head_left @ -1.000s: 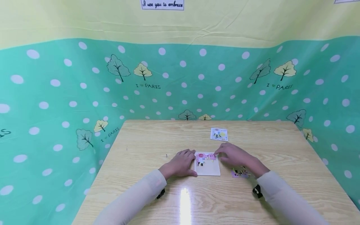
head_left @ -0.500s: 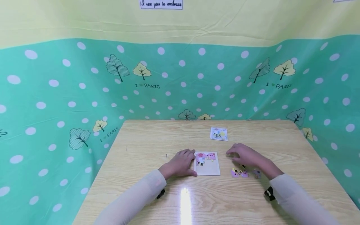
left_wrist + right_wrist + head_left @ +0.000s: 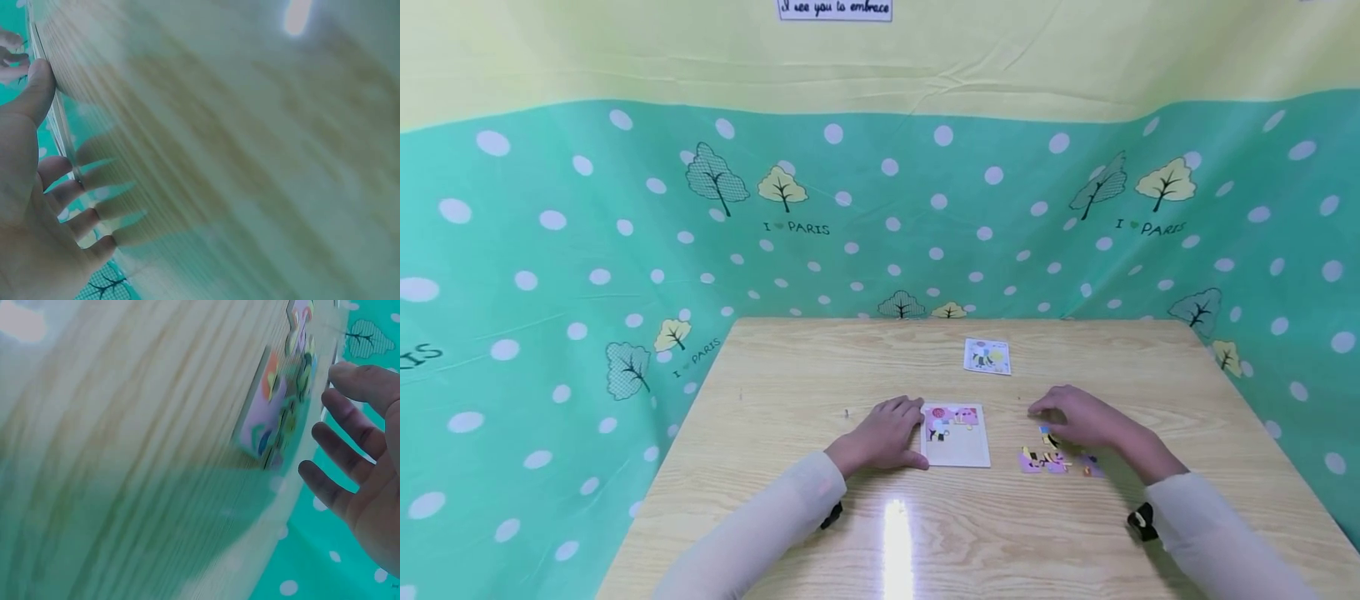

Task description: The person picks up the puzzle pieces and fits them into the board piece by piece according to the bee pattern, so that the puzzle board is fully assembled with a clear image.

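A square white puzzle tray (image 3: 958,454) lies mid-table, with a few joined puzzle pieces (image 3: 951,419) along its top and upper left. At its left edge rests my left hand (image 3: 886,435), fingers spread, thumb near the lower left corner; the left wrist view shows this hand (image 3: 37,206) flat and extended along the tabletop. My right hand (image 3: 1078,417) hovers over the loose puzzle pieces (image 3: 1043,461) right of the tray, its fingers relaxed and holding nothing. In the right wrist view a purple and orange puzzle piece (image 3: 265,409) lies just beyond the fingertips (image 3: 305,469).
Behind the tray lies a square picture card (image 3: 987,357) with a bee design. A tiny dark speck (image 3: 846,413) is on the wooden table (image 3: 805,367) to the left. Green dotted cloth (image 3: 850,217) hangs around the table's back and sides.
My right hand has left the tray's upper right corner and moved right, over the loose puzzle pieces, uncovering more of them. My left hand stays at the tray's edge.
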`<state>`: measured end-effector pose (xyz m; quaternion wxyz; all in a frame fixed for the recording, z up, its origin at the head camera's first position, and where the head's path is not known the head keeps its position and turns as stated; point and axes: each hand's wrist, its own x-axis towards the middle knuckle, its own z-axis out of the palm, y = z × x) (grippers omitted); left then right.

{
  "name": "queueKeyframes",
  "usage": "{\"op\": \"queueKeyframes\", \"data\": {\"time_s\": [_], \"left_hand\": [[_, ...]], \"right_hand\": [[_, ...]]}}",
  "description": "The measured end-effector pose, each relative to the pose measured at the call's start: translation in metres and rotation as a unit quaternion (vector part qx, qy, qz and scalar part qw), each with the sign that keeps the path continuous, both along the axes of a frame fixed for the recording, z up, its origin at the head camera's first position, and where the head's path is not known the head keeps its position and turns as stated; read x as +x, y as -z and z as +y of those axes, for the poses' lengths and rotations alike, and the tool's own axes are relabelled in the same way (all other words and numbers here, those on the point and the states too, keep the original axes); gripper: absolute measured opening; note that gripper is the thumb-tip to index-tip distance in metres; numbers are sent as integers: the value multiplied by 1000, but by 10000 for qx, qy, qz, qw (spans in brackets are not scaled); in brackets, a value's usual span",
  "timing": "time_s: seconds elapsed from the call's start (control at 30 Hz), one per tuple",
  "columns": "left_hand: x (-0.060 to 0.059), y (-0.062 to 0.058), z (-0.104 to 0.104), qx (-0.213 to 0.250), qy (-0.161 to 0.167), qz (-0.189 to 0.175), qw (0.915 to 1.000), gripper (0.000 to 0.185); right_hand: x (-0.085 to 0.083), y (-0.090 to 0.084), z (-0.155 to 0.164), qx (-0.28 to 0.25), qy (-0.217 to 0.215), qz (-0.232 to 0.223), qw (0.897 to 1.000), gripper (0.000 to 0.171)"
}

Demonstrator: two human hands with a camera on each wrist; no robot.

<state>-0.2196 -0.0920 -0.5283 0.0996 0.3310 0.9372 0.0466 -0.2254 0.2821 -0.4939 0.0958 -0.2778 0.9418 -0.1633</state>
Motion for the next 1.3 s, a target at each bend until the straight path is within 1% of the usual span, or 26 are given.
{"op": "queueKeyframes", "data": {"time_s": [0.23, 0.47, 0.6, 0.73, 0.97, 1.13, 1.3], "left_hand": [[-1, -1, 1, -12, -17, -26, 10000, 83], [-1, 1, 2, 2, -57, -39, 10000, 85], [-1, 1, 2, 9, -95, -64, 9999, 85], [-1, 1, 1, -3, -111, -60, 9999, 85], [1, 1, 1, -57, -109, -44, 9999, 85], [1, 0, 1, -55, -113, -37, 9999, 84], [1, 1, 1, -44, -125, -47, 9999, 85]], "right_hand": [[6, -3, 11, -102, -107, -149, 9998, 37], [9, 0, 15, -10, -231, -160, 9996, 41], [9, 2, 15, 63, -216, -172, 9996, 40], [9, 5, 15, 74, -194, -88, 9997, 37], [10, 6, 14, 65, -287, 14, 9996, 35], [9, 4, 14, 85, -244, -4, 9997, 35], [6, 3, 12, 30, -36, -133, 9999, 34]]}}
